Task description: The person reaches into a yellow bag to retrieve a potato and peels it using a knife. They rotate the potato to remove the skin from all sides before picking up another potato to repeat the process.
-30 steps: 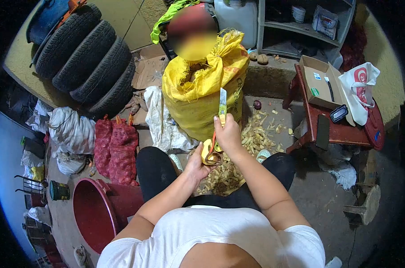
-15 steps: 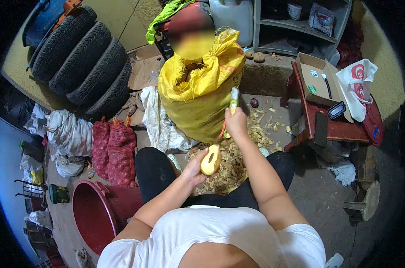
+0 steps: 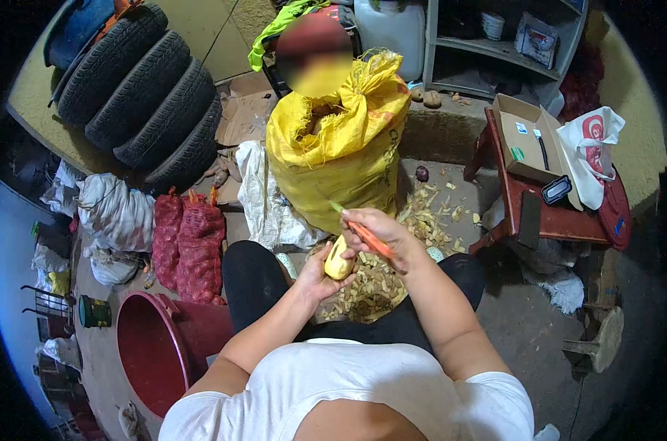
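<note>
A pale yellow peeled tuber (image 3: 339,263) is held in my left hand (image 3: 316,273), over a pile of peelings (image 3: 366,292) between my knees. Its upper side bears a dark slit. My right hand (image 3: 383,234), close to the tuber's right side, is closed around a tool with an orange-red part (image 3: 372,239) and a thin greenish tip that points up and left. Whether the tool touches the tuber cannot be told. Just beyond my hands stands a yellow woven sack (image 3: 330,165) with its top open and brown contents inside.
A dark red tub (image 3: 153,353) lies at the left, near red mesh sacks (image 3: 201,253) and stacked tires (image 3: 138,92). At the right stands a red table (image 3: 561,218) with a cardboard box (image 3: 523,140). Peelings are scattered on the floor.
My right hand has come down and left toward the tuber, and the tool in it has turned. The tuber in my left hand is tilted differently.
</note>
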